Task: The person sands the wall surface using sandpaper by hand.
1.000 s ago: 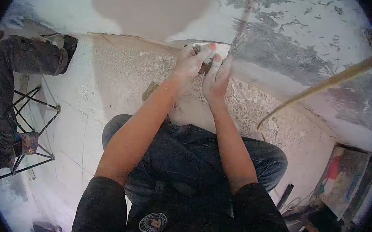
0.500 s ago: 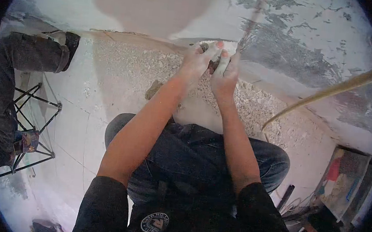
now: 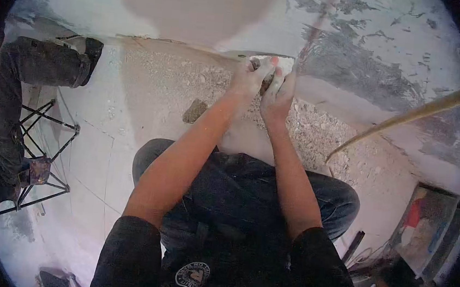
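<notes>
Close together near the base of the pale wall, both my hands grip a small white piece (image 3: 285,64) with a dark rough underside. My left hand (image 3: 248,79) is closed on its left part, thumb pressed on the white top. On the right, my right hand (image 3: 279,93) wraps round the lower side, its fingertips at the white face. Pale dust coats both hands. Exactly what the dark part is cannot be made out. A brown rough lump (image 3: 194,111) lies on the dusty floor left of my left forearm.
A yellowish hose or stick (image 3: 413,113) slants down from the right. Another person's leg (image 3: 50,67) and a folding stool's black frame (image 3: 48,155) are at left. A tray or box (image 3: 425,226) with coloured items stands at lower right. Grit covers the floor along the wall.
The view has shifted a little, so hands and floor things appear slightly further right. Both hands keep their hold on the white piece.
</notes>
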A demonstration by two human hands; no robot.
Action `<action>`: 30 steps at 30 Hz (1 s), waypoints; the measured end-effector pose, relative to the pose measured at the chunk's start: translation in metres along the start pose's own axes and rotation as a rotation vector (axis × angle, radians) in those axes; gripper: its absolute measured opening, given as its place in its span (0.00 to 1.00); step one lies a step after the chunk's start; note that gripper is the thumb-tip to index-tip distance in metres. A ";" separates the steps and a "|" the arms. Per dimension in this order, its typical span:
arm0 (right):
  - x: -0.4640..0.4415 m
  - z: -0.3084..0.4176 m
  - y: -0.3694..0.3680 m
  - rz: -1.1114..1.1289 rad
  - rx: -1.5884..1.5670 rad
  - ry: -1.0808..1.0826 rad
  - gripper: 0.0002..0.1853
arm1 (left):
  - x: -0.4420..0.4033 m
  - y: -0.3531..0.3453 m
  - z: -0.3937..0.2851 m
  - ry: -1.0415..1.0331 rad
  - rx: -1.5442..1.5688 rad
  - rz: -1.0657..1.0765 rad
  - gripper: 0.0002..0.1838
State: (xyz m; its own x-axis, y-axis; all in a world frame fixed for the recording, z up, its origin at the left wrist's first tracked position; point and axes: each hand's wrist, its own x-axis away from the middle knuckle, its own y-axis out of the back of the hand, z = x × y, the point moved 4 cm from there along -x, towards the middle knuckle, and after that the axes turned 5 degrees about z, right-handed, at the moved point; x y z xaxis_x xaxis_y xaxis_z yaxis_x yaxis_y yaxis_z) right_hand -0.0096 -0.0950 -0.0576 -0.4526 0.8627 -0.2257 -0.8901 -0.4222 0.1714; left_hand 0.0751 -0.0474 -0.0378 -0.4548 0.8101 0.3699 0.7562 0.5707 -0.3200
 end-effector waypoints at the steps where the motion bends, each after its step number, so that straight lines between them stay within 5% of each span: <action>1: -0.001 0.000 0.002 -0.001 -0.001 -0.002 0.19 | 0.001 -0.003 -0.004 -0.007 0.022 0.044 0.18; 17: -0.012 0.005 0.007 -0.012 -0.042 0.064 0.14 | 0.009 -0.010 -0.020 -0.060 -0.015 0.061 0.17; 19: -0.016 0.000 0.006 -0.010 0.001 0.091 0.13 | 0.011 -0.012 -0.021 -0.046 -0.056 -0.064 0.16; 21: -0.018 -0.001 0.005 -0.112 0.085 0.314 0.14 | 0.004 -0.010 -0.019 -0.098 -0.045 -0.022 0.17; 25: -0.016 0.036 0.013 0.027 0.072 0.059 0.16 | 0.014 -0.012 -0.027 -0.150 -0.009 0.037 0.17; 28: -0.018 0.021 0.006 -0.067 0.197 0.290 0.15 | -0.001 -0.006 -0.017 -0.135 -0.080 -0.024 0.18; 29: -0.014 0.015 0.003 -0.002 -0.071 0.042 0.15 | -0.001 -0.006 -0.016 -0.147 -0.063 -0.073 0.18; 30: -0.013 0.018 0.004 -0.002 -0.081 0.042 0.15 | 0.000 -0.003 -0.011 -0.150 -0.048 -0.126 0.19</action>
State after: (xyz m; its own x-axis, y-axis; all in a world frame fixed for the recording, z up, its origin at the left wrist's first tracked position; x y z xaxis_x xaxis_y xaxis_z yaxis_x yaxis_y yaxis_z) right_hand -0.0065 -0.1034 -0.0366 -0.4507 0.8521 -0.2662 -0.8918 -0.4427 0.0930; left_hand 0.0780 -0.0502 -0.0274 -0.6093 0.7459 0.2690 0.7089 0.6644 -0.2367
